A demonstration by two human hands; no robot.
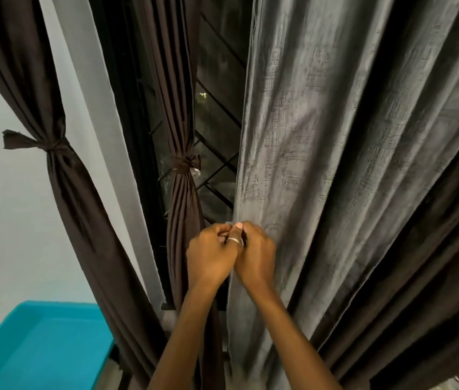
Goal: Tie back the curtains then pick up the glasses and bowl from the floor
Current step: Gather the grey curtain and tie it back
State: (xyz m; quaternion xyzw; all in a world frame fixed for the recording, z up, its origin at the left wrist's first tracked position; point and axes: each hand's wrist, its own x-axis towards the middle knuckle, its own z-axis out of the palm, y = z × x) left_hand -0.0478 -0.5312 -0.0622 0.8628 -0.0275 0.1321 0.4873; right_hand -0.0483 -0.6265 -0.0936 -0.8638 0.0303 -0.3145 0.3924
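Note:
A wide grey curtain (321,142) hangs loose in front of me, filling the right half of the view. My left hand (211,256) and my right hand (256,256) meet at its left edge, both curled and pinching the fabric edge together. A ring shows on a finger between them. Two dark brown curtains are gathered and knotted with ties: one at the far left (54,147), one in front of the window (182,164). The glasses and bowl are out of view.
A window with a dark diagonal metal grille (217,114) stands behind the curtains. A pale wall (3,220) is at the left. A turquoise tub (40,344) sits at the lower left. More dark brown curtain (433,277) hangs at the right.

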